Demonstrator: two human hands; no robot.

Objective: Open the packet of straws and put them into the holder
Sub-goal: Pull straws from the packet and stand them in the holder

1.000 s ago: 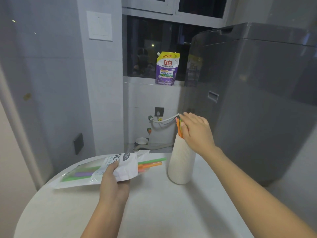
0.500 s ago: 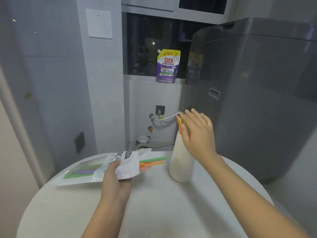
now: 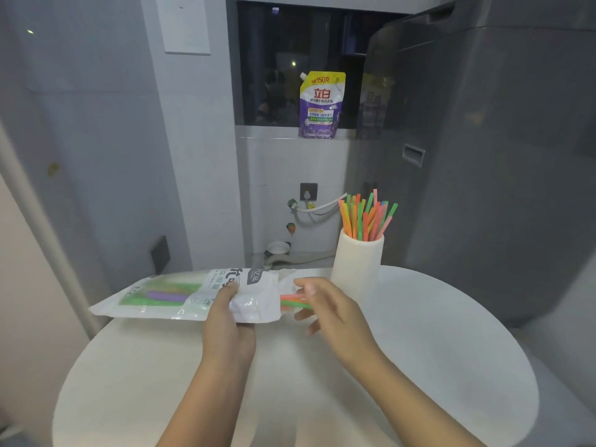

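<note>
1. Since the earlier frames we note that the right hand (image 3: 329,309) has left the top of the holder (image 3: 357,266) and come back to the mouth of the packet (image 3: 193,293). The straws in the holder (image 3: 367,217), covered by the palm before, now show in full, fanned out above the rim.
2. The left hand (image 3: 227,321) grips the packet as before, fingers curled round its crumpled right end. The packet lies across the far left part of the desk (image 3: 419,366), its mouth turned toward the holder.
3. The right hand is loosely spread at the packet mouth, fingertips against the orange and green straw ends (image 3: 292,301) that stick out. We cannot tell whether thumb and fingers have pinched them yet; motion blur hides the contact.
4. Done, as far as we see: the packet is open, and a good bunch of straws stands upright in the holder, which sits on the desk just right of the packet mouth.
5. Left: at least the few straws at the mouth. Through the clear window of the packet we also see purple and green shapes (image 3: 167,296); these could be more straws or printed artwork, we cannot say which.
6. Our judgement: the task is well past halfway, in a repeat cycle of pull a few, carry, drop. The next transfer calls for a firm pinch on the protruding ends while the left hand keeps the packet steady.
7. Background only: a detergent pouch (image 3: 321,104) on the window ledge and a grey washing machine (image 3: 483,156) behind the desk, neither involved.
</note>
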